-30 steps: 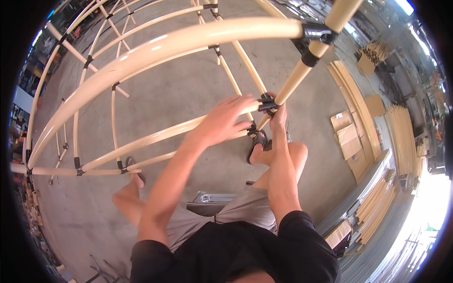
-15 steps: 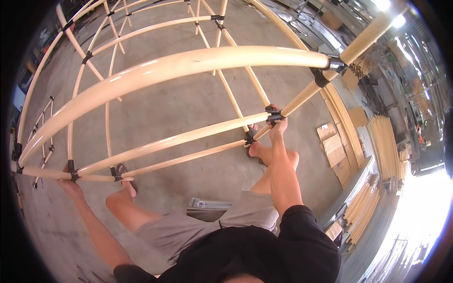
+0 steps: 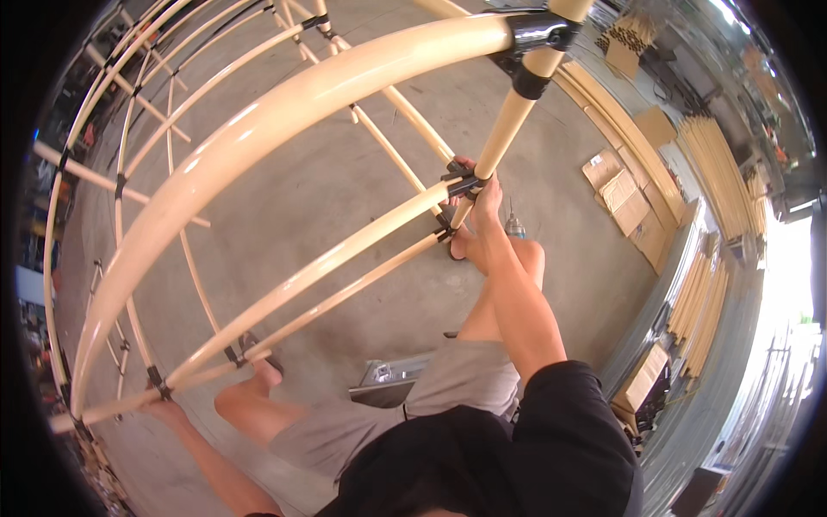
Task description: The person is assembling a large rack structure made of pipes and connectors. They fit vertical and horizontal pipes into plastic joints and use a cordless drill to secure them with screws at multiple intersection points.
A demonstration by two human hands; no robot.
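Observation:
A large frame of cream-coloured pipes (image 3: 314,258) with black joints stands in front of me. My right hand (image 3: 487,200) is closed round the right post, just at a black pipe joint (image 3: 466,183). Its fingers show partly behind that joint. At the lower left my left hand (image 3: 165,412) grips the frame's pipe beside another black joint (image 3: 158,383); most of its fingers are hidden behind the pipe. A thick curved-looking pipe (image 3: 284,103) crosses above, between the hands.
A drill (image 3: 515,226) stands on the floor by my right knee. Between my legs lies a silvery metal box (image 3: 383,379). Flattened cardboard (image 3: 622,196) and bundles of cream pipes (image 3: 719,172) lie along the right. My sandalled feet are close to the lowest pipe.
The frame has swung in view, its right post shifting left and up, its left end lower. Both hands keep their hold. The drill has come into sight beside my right leg.

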